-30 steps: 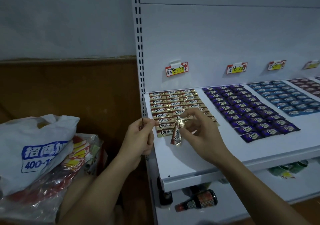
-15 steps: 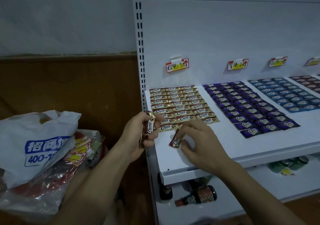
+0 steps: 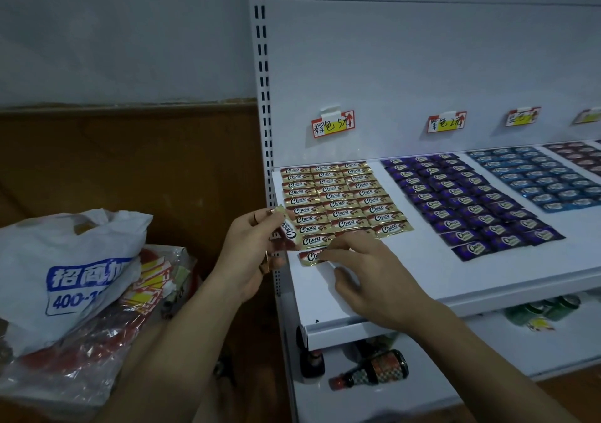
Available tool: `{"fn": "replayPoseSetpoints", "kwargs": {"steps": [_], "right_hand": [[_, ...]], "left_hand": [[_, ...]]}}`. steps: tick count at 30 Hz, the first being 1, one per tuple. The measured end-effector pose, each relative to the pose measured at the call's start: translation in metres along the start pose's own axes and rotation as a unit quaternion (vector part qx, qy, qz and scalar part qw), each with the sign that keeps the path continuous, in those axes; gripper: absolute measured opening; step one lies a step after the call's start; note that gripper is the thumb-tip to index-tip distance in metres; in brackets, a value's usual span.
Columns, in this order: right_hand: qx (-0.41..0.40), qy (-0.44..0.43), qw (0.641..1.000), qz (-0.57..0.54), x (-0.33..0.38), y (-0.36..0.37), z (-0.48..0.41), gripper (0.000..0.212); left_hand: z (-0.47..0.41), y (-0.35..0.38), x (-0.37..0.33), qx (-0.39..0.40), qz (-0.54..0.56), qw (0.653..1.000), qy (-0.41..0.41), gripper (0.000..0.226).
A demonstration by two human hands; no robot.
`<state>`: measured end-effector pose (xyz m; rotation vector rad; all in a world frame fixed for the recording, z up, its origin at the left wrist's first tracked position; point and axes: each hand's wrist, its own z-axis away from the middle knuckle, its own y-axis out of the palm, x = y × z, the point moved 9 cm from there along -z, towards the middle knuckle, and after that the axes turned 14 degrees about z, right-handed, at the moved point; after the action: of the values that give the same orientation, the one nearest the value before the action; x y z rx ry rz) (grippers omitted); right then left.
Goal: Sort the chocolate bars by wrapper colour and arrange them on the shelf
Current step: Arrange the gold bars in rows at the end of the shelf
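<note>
On the white shelf [image 3: 406, 276] lie blocks of Choco bars sorted by wrapper: gold-brown bars [image 3: 338, 195] at the left, purple bars [image 3: 465, 198] in the middle, blue bars [image 3: 546, 178] further right, dark red bars [image 3: 582, 156] at the far right. My left hand [image 3: 250, 253] holds a small stack of gold-brown bars [image 3: 287, 230] upright beside the shelf's left edge. My right hand [image 3: 367, 269] presses its fingertips on one gold-brown bar [image 3: 309, 256] lying flat at the front of the left column.
Price tags [image 3: 332, 124] hang on the back panel above each block. A white plastic bag [image 3: 65, 269] and a clear bag of packets sit at the left. Dark bottles [image 3: 370, 369] and green cans [image 3: 549, 307] lie on the lower shelf.
My right hand has brought the gold-brown bar down and laid it flat in front of the left column. My left hand has turned its stack so the wrapper faces up.
</note>
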<state>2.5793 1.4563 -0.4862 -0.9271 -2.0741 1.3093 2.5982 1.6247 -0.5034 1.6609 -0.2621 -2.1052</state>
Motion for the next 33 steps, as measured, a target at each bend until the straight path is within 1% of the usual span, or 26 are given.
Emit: {"fn": "replayPoseSetpoints", "kwargs": {"steps": [4,9,10,12,14,16,18,20,21,22,23,25,26,27,29,33], "right_hand": [[0.001,-0.005,1.0,0.01,0.001,0.002,-0.001,0.037],[-0.003,-0.012,1.0,0.016,0.001,0.003,0.0,0.038],[-0.011,-0.002,1.0,0.001,-0.001,0.001,0.0,0.038],[-0.044,0.058,0.993,-0.089,-0.01,-0.009,0.0,0.034],[-0.097,0.123,0.969,-0.19,-0.022,-0.022,-0.003,0.022],[-0.116,0.152,0.95,-0.248,-0.028,-0.031,-0.01,0.019],[-0.099,0.143,0.949,-0.263,-0.026,-0.035,-0.021,0.023],[-0.077,0.124,0.962,-0.231,-0.026,-0.038,-0.027,0.024],[-0.068,0.122,0.967,-0.213,-0.028,-0.039,-0.029,0.025],[-0.06,0.131,0.968,-0.204,-0.033,-0.04,-0.029,0.027],[-0.054,0.148,0.967,-0.202,-0.04,-0.04,-0.026,0.029],[-0.05,0.192,0.957,-0.211,-0.058,-0.038,-0.018,0.032],[-0.054,0.212,0.951,-0.218,-0.066,-0.037,-0.012,0.032],[-0.058,0.229,0.946,-0.222,-0.073,-0.036,-0.005,0.031],[-0.064,0.249,0.945,-0.202,-0.08,-0.034,0.005,0.026],[-0.074,0.286,0.951,-0.088,-0.082,-0.03,0.023,0.02]], "left_hand": [[-0.004,-0.004,-0.002,0.012,-0.055,0.998,0.038,0.018],[-0.007,-0.007,0.0,0.014,-0.074,0.996,0.056,0.015],[-0.007,-0.007,0.001,0.017,-0.074,0.996,0.056,0.016],[-0.008,-0.005,0.004,0.027,-0.06,0.997,0.047,0.019],[-0.007,0.0,0.007,0.043,-0.046,0.997,0.037,0.018],[-0.006,0.009,0.007,0.057,-0.066,0.995,0.044,0.014],[-0.003,0.02,0.006,0.077,-0.105,0.989,0.065,0.01],[-0.003,0.031,0.006,0.095,-0.132,0.983,0.088,0.007],[-0.003,0.032,0.003,0.092,-0.156,0.977,0.112,0.009],[-0.003,0.031,0.0,0.079,-0.203,0.964,0.151,0.012],[0.0,0.031,-0.005,0.062,-0.275,0.938,0.203,0.014],[0.015,0.037,-0.006,0.036,-0.432,0.846,0.31,0.017],[0.022,0.043,0.0,0.035,-0.483,0.806,0.341,0.02],[0.028,0.048,0.008,0.042,-0.511,0.783,0.353,0.02],[0.034,0.055,0.02,0.052,-0.533,0.766,0.357,0.019],[0.032,0.059,0.022,0.049,-0.55,0.754,0.355,0.023]]}}
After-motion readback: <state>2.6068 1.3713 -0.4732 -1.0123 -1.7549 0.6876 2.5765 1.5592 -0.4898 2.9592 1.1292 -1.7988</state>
